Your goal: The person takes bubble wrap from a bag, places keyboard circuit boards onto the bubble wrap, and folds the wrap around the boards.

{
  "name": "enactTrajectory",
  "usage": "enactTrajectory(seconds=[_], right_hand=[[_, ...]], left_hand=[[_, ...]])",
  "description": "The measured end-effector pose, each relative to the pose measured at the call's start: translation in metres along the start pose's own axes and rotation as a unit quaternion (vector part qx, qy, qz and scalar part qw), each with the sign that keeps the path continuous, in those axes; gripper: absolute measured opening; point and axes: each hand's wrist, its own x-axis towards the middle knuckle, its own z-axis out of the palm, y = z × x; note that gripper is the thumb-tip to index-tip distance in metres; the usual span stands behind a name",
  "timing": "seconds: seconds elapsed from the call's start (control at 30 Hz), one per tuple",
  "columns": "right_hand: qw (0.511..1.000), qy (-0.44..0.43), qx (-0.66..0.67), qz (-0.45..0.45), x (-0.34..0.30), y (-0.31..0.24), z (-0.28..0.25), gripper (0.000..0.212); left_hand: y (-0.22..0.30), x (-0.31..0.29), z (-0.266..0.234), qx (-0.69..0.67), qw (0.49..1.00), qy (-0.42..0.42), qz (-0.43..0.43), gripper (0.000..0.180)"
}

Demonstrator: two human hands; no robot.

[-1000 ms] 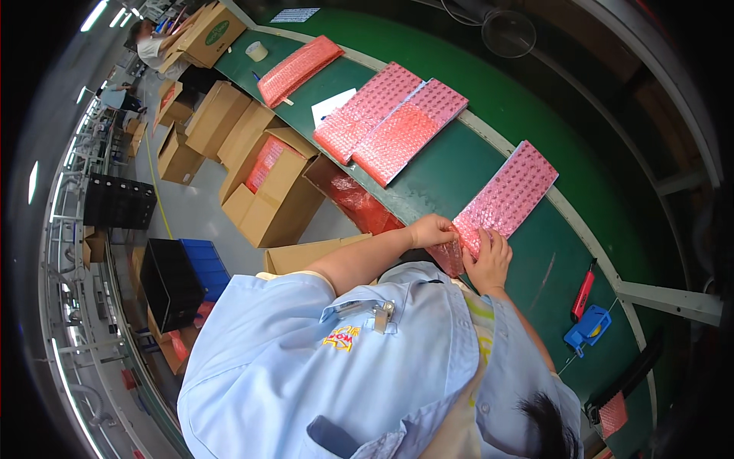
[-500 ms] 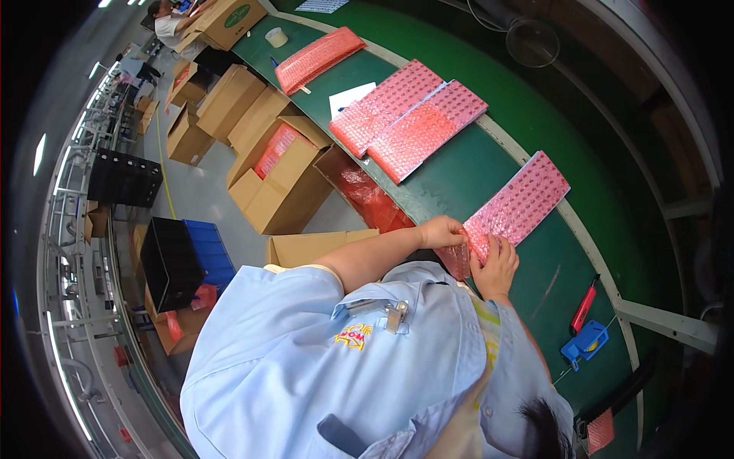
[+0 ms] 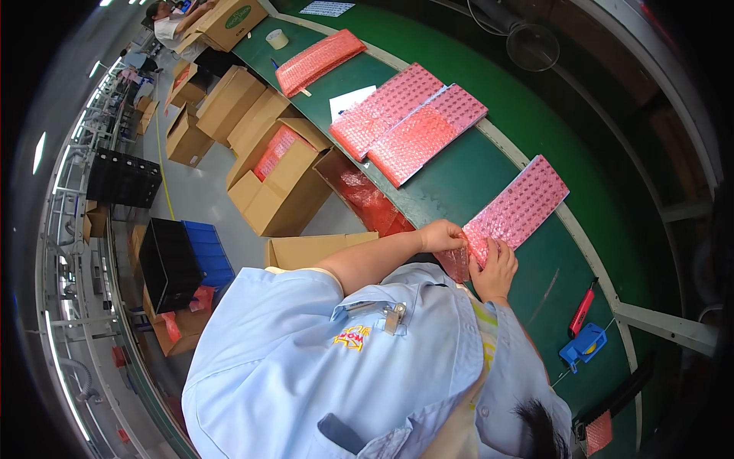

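A pink bubble-wrap bag (image 3: pixel 524 200) with a flat panel inside lies on the green workbench in front of me. My left hand (image 3: pixel 442 236) pinches the loose film at the near end of this bag. Close beside it, my right hand (image 3: pixel 495 272) grips the same end, thumb on one side and bent fingers on top. The clear pinkish flap (image 3: pixel 455 264) of the bag hangs between the hands and my body. What lies under my fingertips is hidden.
Two wrapped panels (image 3: pixel 424 126) lie farther along the bench (image 3: pixel 459 180), with a bubble-wrap stack (image 3: pixel 321 61) and a tape roll (image 3: pixel 277 38) beyond. A red cutter (image 3: pixel 583 310) and blue tape dispenser (image 3: pixel 583 346) sit at right. Cardboard boxes (image 3: pixel 279 195) stand left.
Both hands stay at the near end of the bag, with only slight finger movement. The whole view has shifted very slightly.
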Motion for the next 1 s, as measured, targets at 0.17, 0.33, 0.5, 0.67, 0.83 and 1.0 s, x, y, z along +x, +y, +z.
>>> enactTrajectory(seconds=[0.17,0.33,0.5,0.67,0.83,1.0], right_hand=[[1.0,0.003,0.002,0.003,0.0,0.0008,0.0,0.056],[1.0,-0.001,0.004,0.004,0.0009,0.0004,-0.0004,0.056],[1.0,0.001,0.006,0.006,-0.0001,0.0015,-0.0005,0.056],[1.0,0.001,0.008,0.007,0.0002,0.0016,0.0001,0.056],[1.0,0.016,0.003,0.001,0.0003,0.0022,-0.0007,0.054],[1.0,0.015,0.002,0.001,0.0016,0.0009,-0.0011,0.054]], left_hand=[[0.0029,-0.0002,-0.0002,0.007,1.0,0.0,0.009,0.027],[-0.0024,0.0008,0.0012,-0.015,1.0,-0.001,-0.002,0.027],[-0.0046,0.0026,0.0025,-0.005,1.0,-0.002,-0.005,0.027],[-0.003,0.0017,0.0034,-0.013,1.0,0.0,-0.018,0.028],[0.002,0.0012,0.0023,-0.02,0.999,-0.019,-0.041,0.023],[-0.0022,0.0016,0.003,-0.017,1.0,-0.009,-0.022,0.025]])
